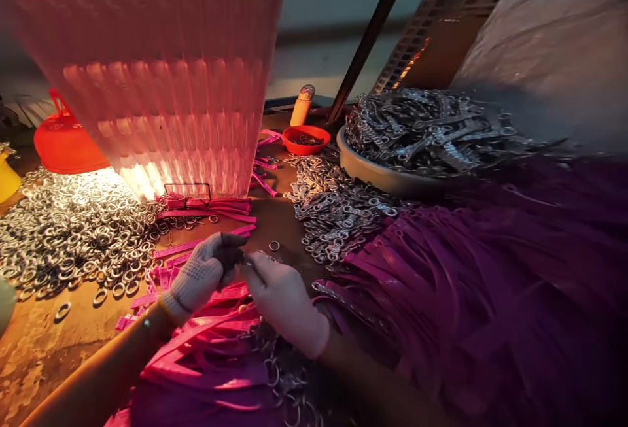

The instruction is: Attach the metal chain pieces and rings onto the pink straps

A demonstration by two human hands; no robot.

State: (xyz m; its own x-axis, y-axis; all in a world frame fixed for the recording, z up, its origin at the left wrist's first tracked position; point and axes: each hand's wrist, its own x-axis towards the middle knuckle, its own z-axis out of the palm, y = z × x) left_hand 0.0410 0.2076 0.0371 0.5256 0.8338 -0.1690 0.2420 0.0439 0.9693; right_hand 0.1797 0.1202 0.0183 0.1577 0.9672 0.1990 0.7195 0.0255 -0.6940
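Note:
My left hand (pixel 203 273), in a dotted knit glove with darkened fingertips, meets my right hand (pixel 287 299), in a plain pale glove. Their fingers pinch together, and whatever is between them is too small and dark to make out. Below the hands lie pink-purple straps (pixel 206 342) in a loose heap. One loose metal ring (pixel 274 246) rests on the table just beyond my right hand. Metal clasps and rings (pixel 289 375) gather under my right wrist, partly in shadow.
Left is a pile of metal rings (pixel 78 237); right are metal clasps (pixel 338 211) and more purple straps (pixel 441 283). A basin (pixel 383 178) heaped with clasps stands behind. A ribbed translucent panel (pixel 161 87) rises ahead, near a red bowl (pixel 300 148) and a bottle (pixel 301 108).

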